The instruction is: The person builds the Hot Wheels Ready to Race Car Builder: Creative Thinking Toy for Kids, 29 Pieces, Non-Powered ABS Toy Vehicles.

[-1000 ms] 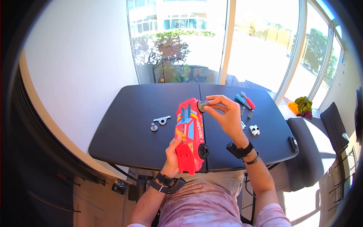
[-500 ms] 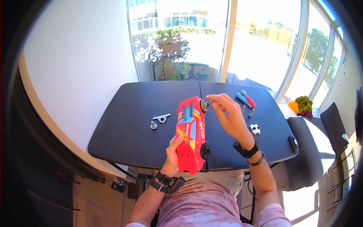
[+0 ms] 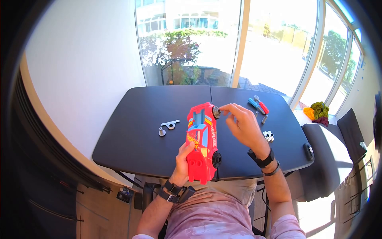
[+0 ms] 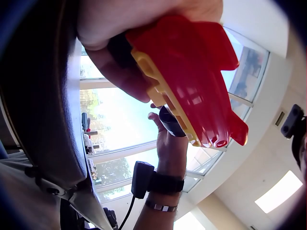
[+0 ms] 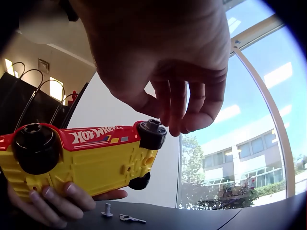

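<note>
My left hand (image 3: 182,162) grips the red toy car (image 3: 198,153) near its lower end, thumb on the red body and fingers on the yellow underside (image 5: 96,167). Two black wheels face right. A grey bolt-like piece (image 5: 153,124) sits in the hub of the far wheel (image 5: 152,136), while the near wheel (image 3: 216,159) shows a black hub. Beside the far wheel, my right hand (image 3: 246,127) has its fingers loosely bent, fingertips close to the grey piece with nothing visible held between them.
On the dark folding table (image 3: 135,119) lie a grey bracket (image 3: 171,124) and an upright grey peg (image 3: 161,132) to the left. Blue and red-handled tools (image 3: 259,105), grey bolts (image 3: 264,118) and a white part (image 3: 269,136) lie to the right.
My right hand let go of the grey piece at the far wheel, drew back to the right, then came close to that wheel again. The car has barely shifted in my left hand.
</note>
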The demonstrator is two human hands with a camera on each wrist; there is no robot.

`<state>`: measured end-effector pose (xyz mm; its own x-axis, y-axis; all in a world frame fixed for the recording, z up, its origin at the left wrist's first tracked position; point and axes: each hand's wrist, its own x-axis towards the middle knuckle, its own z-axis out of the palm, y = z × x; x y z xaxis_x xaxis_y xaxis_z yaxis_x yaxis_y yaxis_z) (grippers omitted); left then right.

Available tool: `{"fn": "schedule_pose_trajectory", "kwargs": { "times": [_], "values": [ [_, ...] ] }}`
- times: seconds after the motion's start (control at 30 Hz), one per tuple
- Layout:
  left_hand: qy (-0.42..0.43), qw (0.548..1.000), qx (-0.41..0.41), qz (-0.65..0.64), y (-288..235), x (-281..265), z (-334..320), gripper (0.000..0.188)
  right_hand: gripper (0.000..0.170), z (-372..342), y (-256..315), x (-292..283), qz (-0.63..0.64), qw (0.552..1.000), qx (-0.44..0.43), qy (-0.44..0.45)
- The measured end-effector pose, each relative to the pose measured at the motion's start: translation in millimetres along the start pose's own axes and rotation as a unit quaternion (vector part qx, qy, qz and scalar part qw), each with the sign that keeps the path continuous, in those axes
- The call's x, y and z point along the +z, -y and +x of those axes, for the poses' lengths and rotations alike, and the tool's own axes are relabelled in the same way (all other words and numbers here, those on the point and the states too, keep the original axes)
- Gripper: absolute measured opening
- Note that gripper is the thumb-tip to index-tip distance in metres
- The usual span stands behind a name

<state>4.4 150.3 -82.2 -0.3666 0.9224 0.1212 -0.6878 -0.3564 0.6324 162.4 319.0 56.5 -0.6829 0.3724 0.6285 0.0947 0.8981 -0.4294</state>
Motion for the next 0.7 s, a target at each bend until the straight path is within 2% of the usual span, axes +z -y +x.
{"fn": "schedule_pose_trajectory", "kwargs": {
  "times": [0.07, 0.13, 0.27, 0.47, 0.7],
  "values": [
    [0.001, 1.000, 0.002, 0.009, 1.0, 0.4, -0.3, 0.053, 0.024, -0.4, 0.5, 0.0, -0.029, 1.000, 0.002, 0.002],
    [0.008, 1.000, 0.006, 0.022, 0.7, -0.2, 0.7, 0.058, 0.022, 1.1, 1.6, -0.4, 0.003, 1.000, -0.009, 0.023],
    [0.007, 1.000, -0.004, 0.030, 0.4, -2.6, 1.0, 0.055, 0.020, 1.8, -6.5, 5.9, 0.007, 0.999, -0.047, 0.025],
    [0.002, 1.000, -0.001, 0.030, 0.0, 0.3, 1.2, 0.049, 0.023, -0.1, -13.0, 13.5, -0.066, 0.994, -0.078, 0.025],
    [-0.007, 0.999, -0.009, 0.040, 0.1, -1.1, 0.9, 0.047, 0.022, -2.7, -11.9, 12.7, -0.089, 0.992, -0.082, 0.021]
  ]
}}
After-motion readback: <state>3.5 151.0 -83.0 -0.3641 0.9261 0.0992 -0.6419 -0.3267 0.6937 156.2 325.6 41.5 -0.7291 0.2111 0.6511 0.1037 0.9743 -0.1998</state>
